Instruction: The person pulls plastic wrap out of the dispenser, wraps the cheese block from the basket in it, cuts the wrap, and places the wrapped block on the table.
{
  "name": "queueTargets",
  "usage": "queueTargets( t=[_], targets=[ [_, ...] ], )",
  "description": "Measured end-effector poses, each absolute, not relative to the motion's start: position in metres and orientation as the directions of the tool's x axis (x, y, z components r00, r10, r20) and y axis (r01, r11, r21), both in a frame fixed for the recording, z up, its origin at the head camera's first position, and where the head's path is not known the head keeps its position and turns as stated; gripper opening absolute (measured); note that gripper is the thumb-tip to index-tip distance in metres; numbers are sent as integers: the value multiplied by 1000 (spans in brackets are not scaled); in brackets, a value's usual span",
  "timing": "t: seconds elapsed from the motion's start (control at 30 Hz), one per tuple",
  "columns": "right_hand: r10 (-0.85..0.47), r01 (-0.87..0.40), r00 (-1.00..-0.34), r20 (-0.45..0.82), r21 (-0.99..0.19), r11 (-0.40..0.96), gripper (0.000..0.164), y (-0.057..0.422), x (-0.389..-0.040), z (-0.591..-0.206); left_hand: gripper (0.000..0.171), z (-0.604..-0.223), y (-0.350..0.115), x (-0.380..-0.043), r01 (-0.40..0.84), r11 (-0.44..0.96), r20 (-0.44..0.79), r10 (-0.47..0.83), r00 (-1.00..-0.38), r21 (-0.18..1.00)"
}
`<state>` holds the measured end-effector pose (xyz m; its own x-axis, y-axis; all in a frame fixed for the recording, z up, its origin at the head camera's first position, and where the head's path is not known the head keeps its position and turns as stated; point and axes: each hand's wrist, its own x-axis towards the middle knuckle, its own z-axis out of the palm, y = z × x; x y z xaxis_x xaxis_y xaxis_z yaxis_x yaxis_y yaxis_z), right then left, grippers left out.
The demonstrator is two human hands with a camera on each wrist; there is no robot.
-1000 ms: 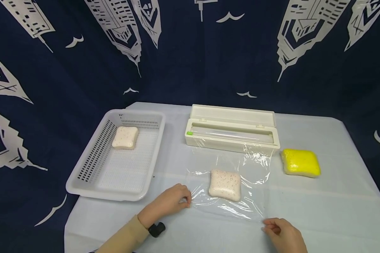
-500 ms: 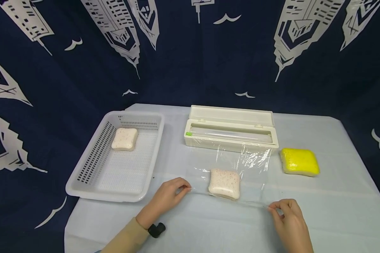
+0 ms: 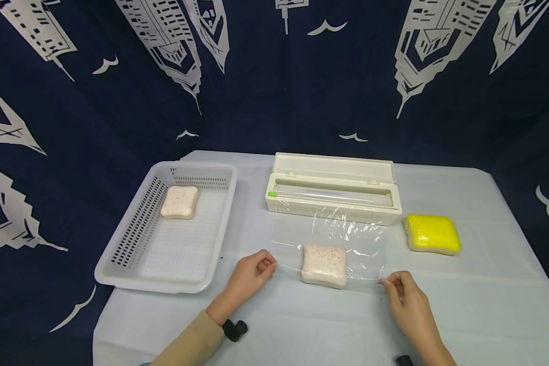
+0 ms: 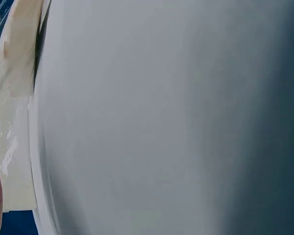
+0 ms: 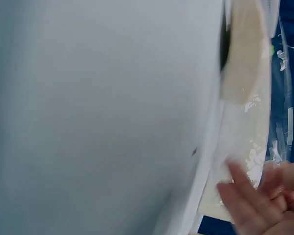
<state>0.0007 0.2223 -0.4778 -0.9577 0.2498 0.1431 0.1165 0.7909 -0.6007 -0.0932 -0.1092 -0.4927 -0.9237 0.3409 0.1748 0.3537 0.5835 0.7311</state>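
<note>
Left hand (image 3: 251, 274): fingers pinched together on the film (image 3: 329, 234), lower middle
Right hand (image 3: 408, 300): same deal, lower right
Film: runs between them from the box (image 3: 313, 208)
Pale block (image 3: 324, 265): between hands, lower middle

A tan sleeve (image 3: 189, 341) adjoins a black wrist camera (image 3: 235, 330).

Your head view is moderately bright and evenly lit, mostly crisp. Between your left hand (image 3: 251, 274) and right hand (image 3: 408, 300), the clear film (image 3: 366, 246) throws thin white streaks of glare, and beyond the right hand the yellow block (image 3: 432, 234) carries a soft sheen. Faint shadows fall on the desk (image 3: 480, 305) beside your hands. Your wrist views are dimmer and bluish, the desk out of focus and its edge bowed; in the right one the fingers (image 5: 250, 200) smear with blur.
</note>
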Motion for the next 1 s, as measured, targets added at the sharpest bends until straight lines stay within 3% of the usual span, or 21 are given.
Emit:
queueTargets(
  t=[0.33,0.63,1.0],
  targets=[
    [203,79,-964,172,-542,836,12,226,-10,-481,4,-498,-103,-97,256,625,85,289,-953,737],
    [167,47,-965,201,-493,869,12,230,-18,-483,8,-501,-91,-102,237,756,42,268,-963,611],
    [88,117,-993,-82,-474,873,16,238,-31,-477,15,-497,-86,-103,188,810,-57,262,-963,555]
  ],
)
